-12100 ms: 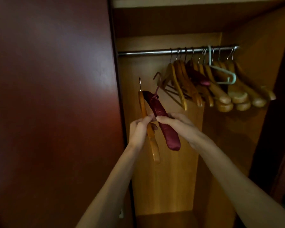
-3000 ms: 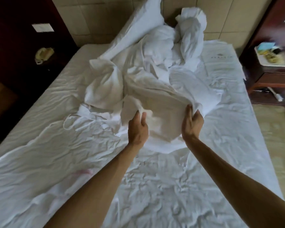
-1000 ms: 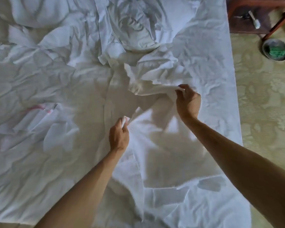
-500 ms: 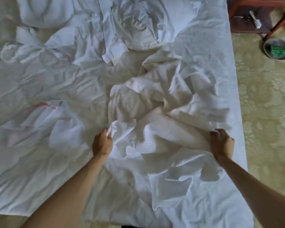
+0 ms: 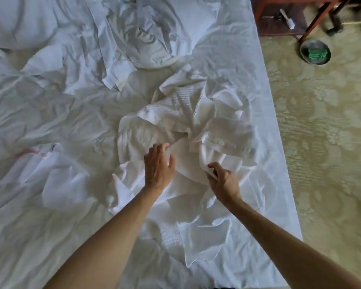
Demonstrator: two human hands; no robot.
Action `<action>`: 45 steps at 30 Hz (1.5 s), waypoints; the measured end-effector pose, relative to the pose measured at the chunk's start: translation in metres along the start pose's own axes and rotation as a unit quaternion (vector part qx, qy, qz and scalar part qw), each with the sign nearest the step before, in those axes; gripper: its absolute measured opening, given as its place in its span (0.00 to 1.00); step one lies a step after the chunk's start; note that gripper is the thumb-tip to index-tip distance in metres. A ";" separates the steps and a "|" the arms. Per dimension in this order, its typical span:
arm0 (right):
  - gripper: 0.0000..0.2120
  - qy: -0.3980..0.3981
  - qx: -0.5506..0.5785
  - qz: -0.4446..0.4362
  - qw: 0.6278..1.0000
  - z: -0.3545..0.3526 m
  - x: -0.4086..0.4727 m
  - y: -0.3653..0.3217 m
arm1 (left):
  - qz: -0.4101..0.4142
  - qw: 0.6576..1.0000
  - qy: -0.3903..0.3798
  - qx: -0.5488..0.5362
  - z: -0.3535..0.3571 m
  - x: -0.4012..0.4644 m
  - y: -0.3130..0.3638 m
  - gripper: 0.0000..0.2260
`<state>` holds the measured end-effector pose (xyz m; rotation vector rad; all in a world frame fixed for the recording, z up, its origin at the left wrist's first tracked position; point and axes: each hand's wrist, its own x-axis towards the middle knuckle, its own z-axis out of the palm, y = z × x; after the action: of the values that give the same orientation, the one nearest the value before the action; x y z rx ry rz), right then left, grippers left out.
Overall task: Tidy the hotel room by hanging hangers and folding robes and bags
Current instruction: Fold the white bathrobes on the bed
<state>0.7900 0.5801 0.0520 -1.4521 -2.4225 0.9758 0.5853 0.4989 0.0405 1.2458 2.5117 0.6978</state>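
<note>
White rumpled bed (image 5: 233,65) — patterned carpet (image 5: 325,126) beside.

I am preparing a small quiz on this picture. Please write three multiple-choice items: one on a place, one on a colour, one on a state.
1. Where does the robe lie?
A. on the bed
B. on the carpet
C. on a chair

2. What colour is the content of the round bin?
A. red
B. green
C. blue

3. How is the robe now?
A. neatly folded
B. on a hanger
C. crumpled

Key: 1 A, it rests on the bed sheet; 2 B, green shows inside; 3 C, it is bunched while the left hand and the right hand work on it.
</note>
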 end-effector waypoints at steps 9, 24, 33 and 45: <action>0.13 -0.183 -0.050 -0.049 0.981 0.037 -0.010 -0.025 | 0.097 0.988 -0.113 -0.043 0.066 0.032 0.097 0.16; 0.34 0.011 -0.025 0.251 0.968 -0.069 0.037 0.152 | 0.210 0.944 -0.171 0.187 0.088 0.114 0.142 0.33; 0.22 0.045 -0.001 0.232 0.972 -0.057 0.023 0.142 | 0.164 0.924 -0.246 0.243 0.063 0.083 0.106 0.23; 0.20 0.318 0.036 0.001 0.947 -0.348 0.142 -0.131 | 0.197 0.953 0.094 0.208 -0.301 0.218 0.261 0.20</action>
<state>0.7729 0.8136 0.3736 -1.4539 -1.8922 0.4749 0.5042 0.7168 0.4305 1.9502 2.6794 0.3815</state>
